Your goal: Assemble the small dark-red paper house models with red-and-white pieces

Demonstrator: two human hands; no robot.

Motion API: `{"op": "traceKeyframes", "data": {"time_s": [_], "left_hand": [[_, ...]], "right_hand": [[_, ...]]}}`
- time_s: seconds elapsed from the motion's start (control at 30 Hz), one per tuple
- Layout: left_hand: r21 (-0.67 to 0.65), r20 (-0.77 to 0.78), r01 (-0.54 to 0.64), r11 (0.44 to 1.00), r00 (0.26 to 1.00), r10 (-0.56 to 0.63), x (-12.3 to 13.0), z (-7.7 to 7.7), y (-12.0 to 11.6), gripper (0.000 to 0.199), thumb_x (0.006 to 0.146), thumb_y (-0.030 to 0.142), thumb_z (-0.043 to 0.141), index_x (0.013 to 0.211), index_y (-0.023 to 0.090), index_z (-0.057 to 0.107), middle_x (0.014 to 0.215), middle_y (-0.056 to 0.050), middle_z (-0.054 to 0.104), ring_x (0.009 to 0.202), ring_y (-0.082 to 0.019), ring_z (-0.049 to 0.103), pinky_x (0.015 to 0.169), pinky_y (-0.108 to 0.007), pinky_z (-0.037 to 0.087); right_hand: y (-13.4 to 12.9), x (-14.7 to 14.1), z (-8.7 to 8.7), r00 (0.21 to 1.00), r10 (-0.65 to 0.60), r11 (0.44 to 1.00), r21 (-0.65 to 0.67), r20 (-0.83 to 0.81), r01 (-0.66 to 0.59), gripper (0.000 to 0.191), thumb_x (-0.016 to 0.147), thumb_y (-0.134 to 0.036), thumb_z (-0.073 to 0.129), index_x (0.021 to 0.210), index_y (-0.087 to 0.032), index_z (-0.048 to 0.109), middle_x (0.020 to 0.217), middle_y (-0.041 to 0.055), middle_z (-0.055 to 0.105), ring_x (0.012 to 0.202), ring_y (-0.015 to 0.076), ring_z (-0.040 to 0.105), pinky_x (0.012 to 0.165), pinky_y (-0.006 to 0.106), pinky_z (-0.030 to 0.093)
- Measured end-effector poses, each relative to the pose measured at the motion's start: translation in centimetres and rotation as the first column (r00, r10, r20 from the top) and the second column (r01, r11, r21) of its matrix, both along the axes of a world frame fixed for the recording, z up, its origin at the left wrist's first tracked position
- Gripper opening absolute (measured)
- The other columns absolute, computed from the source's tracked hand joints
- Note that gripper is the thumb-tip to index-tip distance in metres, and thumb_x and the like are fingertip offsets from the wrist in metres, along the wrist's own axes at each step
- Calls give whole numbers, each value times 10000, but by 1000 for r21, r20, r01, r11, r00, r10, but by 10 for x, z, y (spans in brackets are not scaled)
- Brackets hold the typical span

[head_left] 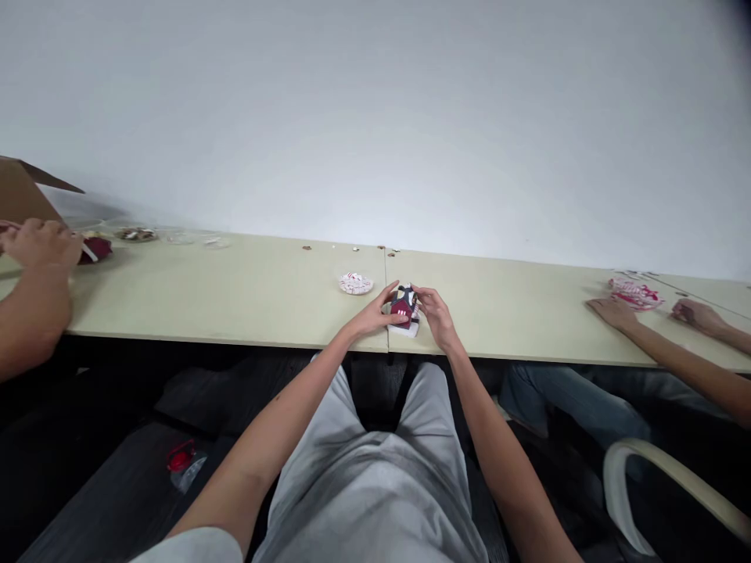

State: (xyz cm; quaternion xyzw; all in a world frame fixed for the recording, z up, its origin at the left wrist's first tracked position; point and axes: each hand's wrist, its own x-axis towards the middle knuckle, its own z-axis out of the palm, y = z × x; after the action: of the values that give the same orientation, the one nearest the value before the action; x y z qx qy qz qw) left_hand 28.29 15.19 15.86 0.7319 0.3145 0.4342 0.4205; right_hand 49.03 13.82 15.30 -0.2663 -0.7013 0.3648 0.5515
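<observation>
A small model house [401, 311] with a dark red wall, white windows, a dark roof and a white base is at the table's front edge, just right of the table seam. My left hand [373, 316] grips its left side, with the thumb across the red front. On the opposite side, my right hand [435, 313] has its fingers bent against the upper right of the house. What the right fingertips pinch, if anything besides the house, is too small to tell. Left of the house and farther back lies a round dish with a red-and-white pattern [355, 284].
Several small loose pieces [391, 251] lie along the wall. At left, a co-worker's hand [44, 242] is by a cardboard box [23, 191] and clear trays [138, 233]. A co-worker's hands [613, 313] rest at right near a pink-and-white item [637, 294].
</observation>
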Motion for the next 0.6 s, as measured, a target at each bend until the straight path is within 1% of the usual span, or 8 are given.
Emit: {"op": "traceKeyframes", "data": {"time_s": [0.07,0.13,0.23,0.3,0.37,0.43,0.53,0.6], "left_hand": [[-2,7,-6,1000,1000,6,1,1,0,1016,712,378,847,1574,284,319,1526,-145,475,1373,-280,514,1065,-396,489],[5,7,10,1000,1000,-10,1,2,-3,992,714,382,846,1564,291,342,1540,-137,460,1312,-268,567,1040,-382,507],[42,-11,7,999,1000,-6,-1,4,-7,958,723,390,842,1549,295,366,1496,-124,503,1217,-252,621,1018,-383,522],[108,-42,-38,993,998,43,-3,5,-9,950,719,395,847,1539,282,381,1462,-128,525,1231,-266,605,1047,-407,502],[216,-70,-89,972,992,107,-5,8,-9,919,721,404,847,1517,260,412,1462,-138,511,1309,-293,543,1119,-444,440],[314,-95,-99,944,986,135,-5,11,-5,909,724,399,844,1509,237,413,1487,-153,476,1378,-317,472,1175,-470,371],[350,-173,-25,936,981,91,0,18,6,946,741,364,821,1543,223,341,1518,-164,442,1400,-331,443,1188,-474,349],[354,-228,35,935,972,49,8,20,15,908,754,342,794,1537,232,348,1502,-153,465,1385,-325,459,1183,-467,354]], "right_hand": [[2,0,0,998,33,999,-23,-50,-35,380,900,-380,433,1230,-213,519,1497,128,532,1367,270,525,1074,471,468],[1,-1,1,997,39,999,-12,-73,-40,353,911,-387,450,1211,-217,528,1471,135,556,1360,275,536,1079,486,470],[-5,-6,4,1000,16,1000,25,2,-16,351,955,-419,484,1248,-227,509,1470,128,555,1365,261,533,1106,479,460],[-12,-12,6,997,-12,998,55,81,7,415,980,-438,506,1337,-230,470,1516,124,504,1385,245,509,1135,461,442],[-18,-18,7,986,-85,993,99,145,71,522,989,-453,524,1446,-228,412,1553,123,452,1404,242,484,1165,456,415],[-21,-22,5,968,-170,979,146,183,145,596,988,-456,539,1512,-227,372,1565,124,432,1411,255,473,1177,467,405],[-22,-22,2,939,-264,956,186,219,225,625,986,-434,554,1547,-241,357,1560,116,448,1410,282,479,1175,502,413],[-21,-17,0,907,-344,931,213,241,296,620,988,-410,555,1557,-255,362,1546,104,474,1408,293,485,1176,526,414]]}}
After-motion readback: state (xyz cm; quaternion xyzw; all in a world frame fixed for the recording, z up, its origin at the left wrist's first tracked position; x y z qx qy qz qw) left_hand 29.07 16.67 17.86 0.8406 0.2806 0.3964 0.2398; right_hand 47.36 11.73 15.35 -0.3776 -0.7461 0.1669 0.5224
